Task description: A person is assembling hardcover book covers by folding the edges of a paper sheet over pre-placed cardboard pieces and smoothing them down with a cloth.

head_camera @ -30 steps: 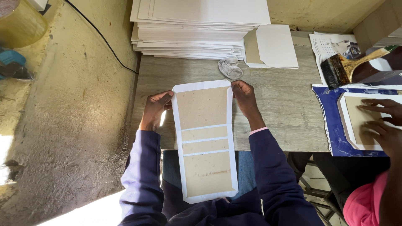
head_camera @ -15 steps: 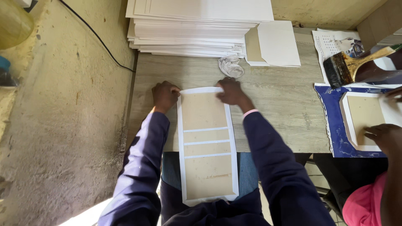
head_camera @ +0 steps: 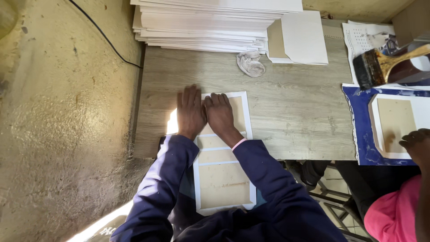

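Both hands, left hand point(head_camera: 190, 112) and right hand point(head_camera: 220, 114), had moved from the panel's far corners to its middle, fingers together, flat, pressing the long white-bordered brown cardboard panel point(head_camera: 222, 179) against the grey wooden desk point(head_camera: 295, 103), smoothing it; near end overhung the lap.

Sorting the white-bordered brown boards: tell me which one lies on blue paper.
The board at the table's right edge, by another person's hand. The long board under the left hand and right hand rests on bare wood.
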